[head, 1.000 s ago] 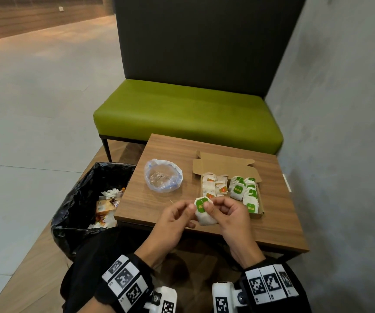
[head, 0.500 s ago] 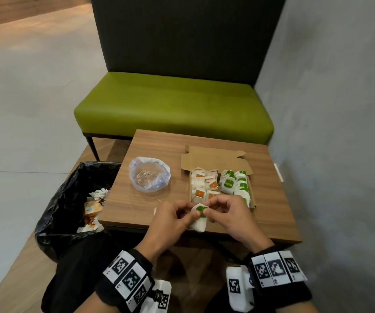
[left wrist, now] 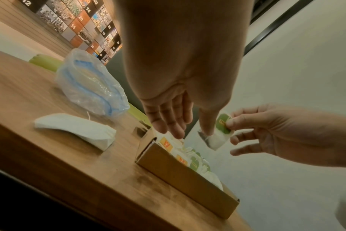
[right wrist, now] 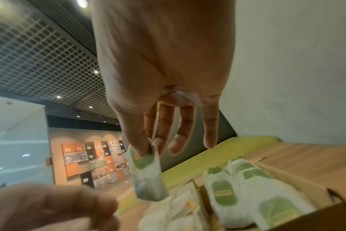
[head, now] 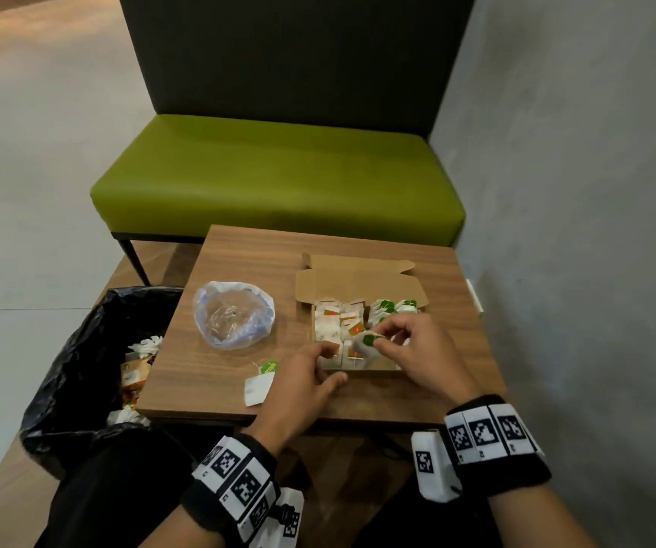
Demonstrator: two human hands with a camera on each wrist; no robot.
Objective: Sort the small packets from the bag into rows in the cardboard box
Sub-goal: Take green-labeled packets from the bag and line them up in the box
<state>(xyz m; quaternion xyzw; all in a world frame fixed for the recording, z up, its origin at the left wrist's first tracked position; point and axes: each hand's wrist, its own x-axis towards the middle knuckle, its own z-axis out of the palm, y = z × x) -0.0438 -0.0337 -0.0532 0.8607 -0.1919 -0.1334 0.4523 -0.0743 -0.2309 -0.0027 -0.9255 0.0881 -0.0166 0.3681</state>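
Note:
The cardboard box (head: 358,279) lies open on the wooden table (head: 239,263), with orange-tagged packets (head: 328,324) in its left rows and green-tagged packets (head: 387,306) on the right. Above the box's middle, my right hand (head: 379,338) pinches a white green-tagged packet (head: 366,342) between thumb and forefinger; the right wrist view shows the packet (right wrist: 146,176) hanging from that pinch. My left hand (head: 328,363) hovers at the box's near left corner with relaxed fingers (left wrist: 168,125), holding nothing. Left of the box sits the clear plastic bag (head: 235,314).
One loose green-tagged packet (head: 258,387) lies on the table near its front edge, left of my left hand. A black-lined bin (head: 81,350) with wrappers stands left of the table. A green bench (head: 278,179) is behind, a grey wall (head: 575,231) to the right.
Both hands held the green-tagged packet in front of the table edge. Now the left hand has let go and the right hand has carried the packet forward over the box.

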